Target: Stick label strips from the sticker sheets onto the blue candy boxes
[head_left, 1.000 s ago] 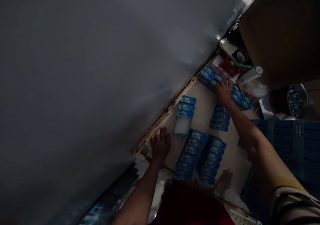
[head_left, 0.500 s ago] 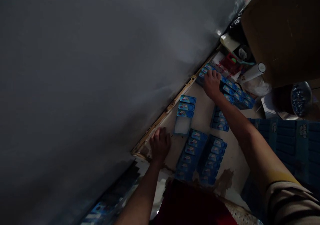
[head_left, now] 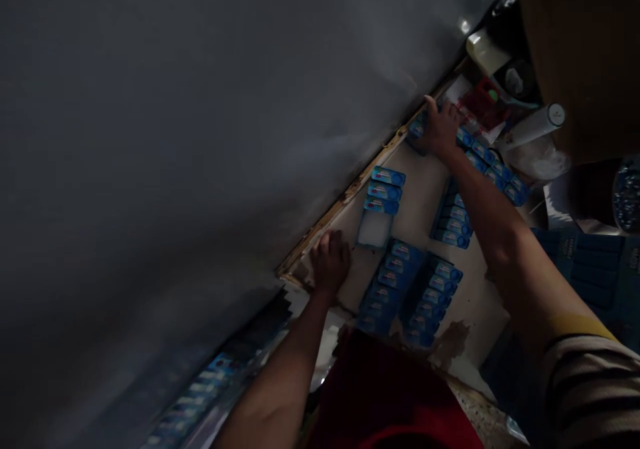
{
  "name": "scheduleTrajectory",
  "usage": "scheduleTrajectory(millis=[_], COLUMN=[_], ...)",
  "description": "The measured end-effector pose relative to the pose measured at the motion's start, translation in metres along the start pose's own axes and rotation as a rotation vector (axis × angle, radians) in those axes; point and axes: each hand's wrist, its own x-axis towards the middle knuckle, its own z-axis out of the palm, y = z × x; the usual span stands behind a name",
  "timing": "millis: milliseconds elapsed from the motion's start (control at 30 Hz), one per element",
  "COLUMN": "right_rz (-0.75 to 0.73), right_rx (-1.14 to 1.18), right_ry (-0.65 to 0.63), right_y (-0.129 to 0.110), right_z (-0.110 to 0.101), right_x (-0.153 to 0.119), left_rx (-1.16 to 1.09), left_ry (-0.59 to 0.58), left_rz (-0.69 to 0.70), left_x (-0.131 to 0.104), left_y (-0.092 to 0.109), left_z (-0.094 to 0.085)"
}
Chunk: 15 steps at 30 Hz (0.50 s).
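My right hand [head_left: 441, 128] reaches to the far end of the table, fingers and thumb apart, touching or just over small blue packs [head_left: 417, 126] by the wall edge. My left hand [head_left: 330, 262] rests on the table near its left corner, fingers curled in, with nothing visible in them. Just beyond it lies a see-through holder [head_left: 375, 229] with a whitish bottom and several blue packs [head_left: 385, 190] at its far end. Closer to my body are two long rows of blue packs, a left row [head_left: 384, 289] and a right row [head_left: 434, 299].
A grey wall [head_left: 200, 136] runs along the table's wooden edge [head_left: 350, 192]. More blue packs [head_left: 454, 221] stand under my right forearm. Beyond are a white cylinder [head_left: 535, 126], a red item [head_left: 483, 99], a plastic bag [head_left: 543, 159] and a cardboard box [head_left: 585, 56]. Blue boxes [head_left: 595, 262] are stacked right.
My right hand has lifted its thumb and spread its fingers over the far packs. The whole view has shifted a little, while my left hand stays at the table corner.
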Motion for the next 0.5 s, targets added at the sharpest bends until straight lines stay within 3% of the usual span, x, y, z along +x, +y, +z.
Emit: scheduleTrajectory(millis=[67, 167, 233, 300, 400, 500], right_rz=[0.018, -0.047, -0.201, -0.342, -0.395, -0.367], right_rx=[0.034, 0.147, 0.277, 0.347, 0.355, 0.332], right_ry=[0.097, 0.313, 0.418, 0.388, 0.2, 0.071], right_y=[-0.003, -0.003, -0.009, -0.026, -0.065, -0.101], right_z=[-0.026, -0.086, -0.125, -0.148, -0.14, -0.094], right_x=[-0.026, -0.086, -0.139, -0.194, -0.264, -0.305], left_rx=[-0.006, -0.041, -0.08, -0.128, -0.211, -0.257], left_ry=[-0.012, -0.022, -0.004, 0.021, 0.047, 0.074], left_rz=[0.001, 0.015, 0.014, 0.007, 0.007, 0.045], left_x=[0.001, 0.004, 0.005, 0.007, 0.009, 0.003], left_y=[0.002, 0.006, 0.008, 0.008, 0.006, 0.003], left_z=[-0.001, -0.002, -0.001, 0.0, 0.0, -0.005])
